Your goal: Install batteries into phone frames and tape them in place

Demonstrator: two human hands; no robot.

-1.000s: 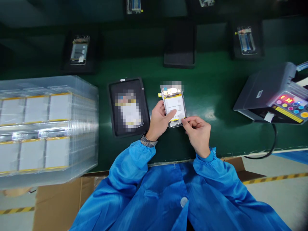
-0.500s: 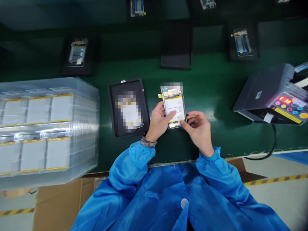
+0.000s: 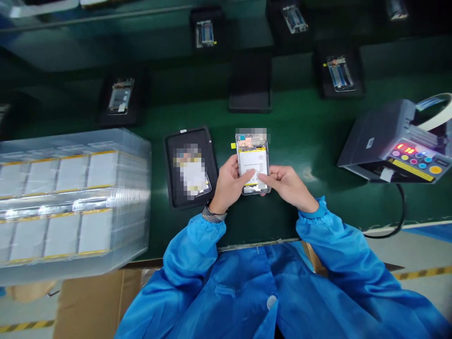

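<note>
An opened phone [image 3: 252, 162], its back off and a white battery showing, is held upright between both hands above the green table. My left hand [image 3: 230, 181] grips its left side, thumb lying on the battery. From the right, my right hand [image 3: 287, 183] holds the lower right edge, its thumb also on the battery; the fingers behind are mostly hidden. A small yellow tab sticks out at the phone's upper left. Left of my hands, a black tray [image 3: 172, 188] holds another opened phone [image 3: 193, 174], partly pixelated.
Clear plastic trays [image 3: 132, 197] of white batteries are stacked at left. A tape dispenser [image 3: 374, 141] with a lit red display stands at right, its black cable [image 3: 403, 212] hanging down. Several black trays, most with opened phones, lie farther back, one bare [image 3: 250, 89].
My right hand has moved inward, and its thumb has gone from the phone's lower edge onto the battery. My left hand keeps its hold. The whole view has shifted slightly.
</note>
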